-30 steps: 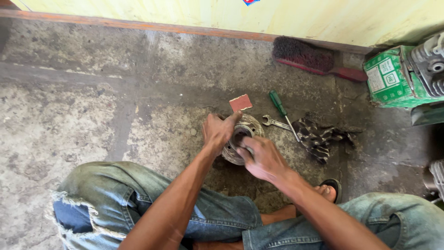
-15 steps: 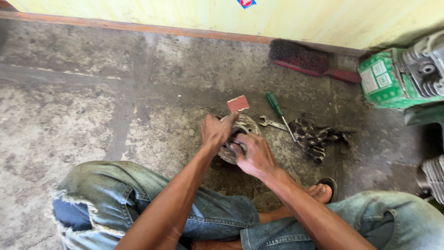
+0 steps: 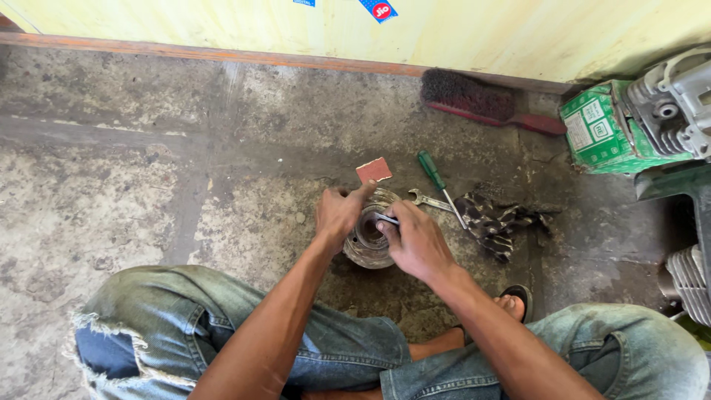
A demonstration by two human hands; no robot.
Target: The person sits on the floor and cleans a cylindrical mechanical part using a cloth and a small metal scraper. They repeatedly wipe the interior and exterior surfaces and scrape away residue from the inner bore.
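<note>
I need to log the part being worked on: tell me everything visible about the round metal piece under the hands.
The round grey metal part sits flat on the stained concrete floor, open bore facing up, with ringed, worn, greasy-looking walls. The left hand grips its left rim, thumb over the top. The right hand covers its right side and holds a small flat metal tool across the opening. Its far side is mostly hidden.
</note>
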